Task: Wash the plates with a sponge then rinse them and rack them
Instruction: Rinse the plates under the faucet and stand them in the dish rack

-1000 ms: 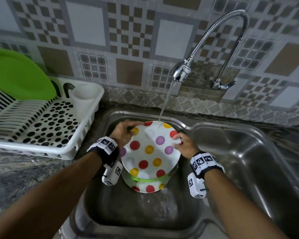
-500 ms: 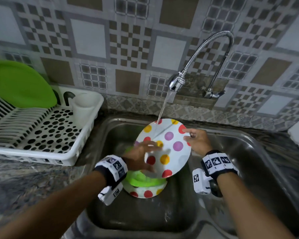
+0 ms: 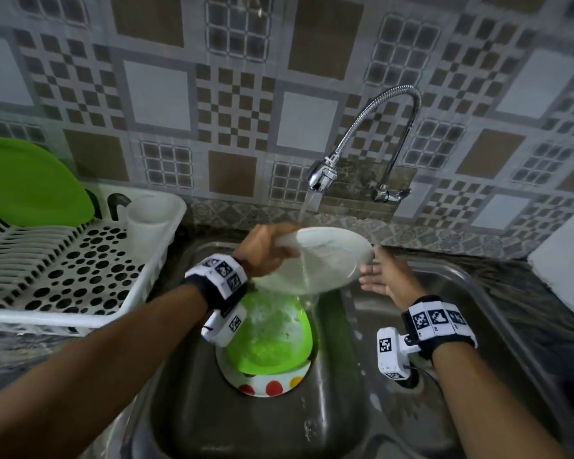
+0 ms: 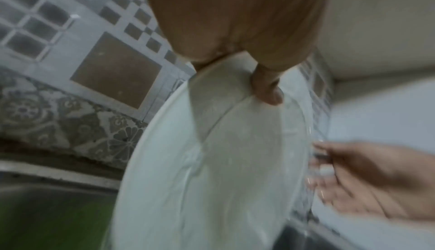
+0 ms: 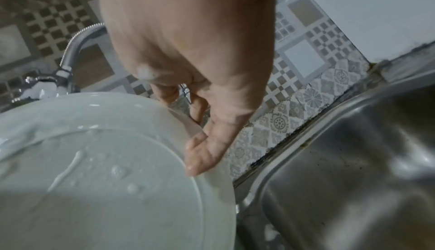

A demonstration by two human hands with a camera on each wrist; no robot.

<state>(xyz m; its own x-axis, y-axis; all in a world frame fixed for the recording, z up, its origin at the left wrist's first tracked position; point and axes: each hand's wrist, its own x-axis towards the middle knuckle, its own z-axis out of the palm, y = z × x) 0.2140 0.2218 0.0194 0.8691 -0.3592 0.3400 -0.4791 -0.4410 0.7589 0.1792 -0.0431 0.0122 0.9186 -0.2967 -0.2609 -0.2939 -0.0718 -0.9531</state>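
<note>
The polka-dot plate (image 3: pixel 322 263) is turned over, its plain white underside (image 4: pixel 212 179) facing up beneath the running tap (image 3: pixel 322 175). My left hand (image 3: pixel 265 250) grips its left rim, thumb (image 4: pixel 268 88) on top. At the plate's right edge is my right hand (image 3: pixel 381 276), fingers spread and straight. In the right wrist view one fingertip (image 5: pixel 204 151) touches the wet rim (image 5: pixel 94 179). Water streams across the plate into the sink. Below lies a sudsy green plate (image 3: pixel 272 336) on another dotted plate (image 3: pixel 269 387).
A white dish rack (image 3: pixel 63 266) stands on the counter to the left, holding a green plate (image 3: pixel 24 187) upright and a white cup (image 3: pixel 150 213). The steel sink (image 3: pixel 478 326) has a second basin to the right. A tiled wall rises behind.
The dotted plate has been lifted and flipped from face-up to underside-up under the stream. My left hand moved to its left rim; my right hand let go and opened beside it.
</note>
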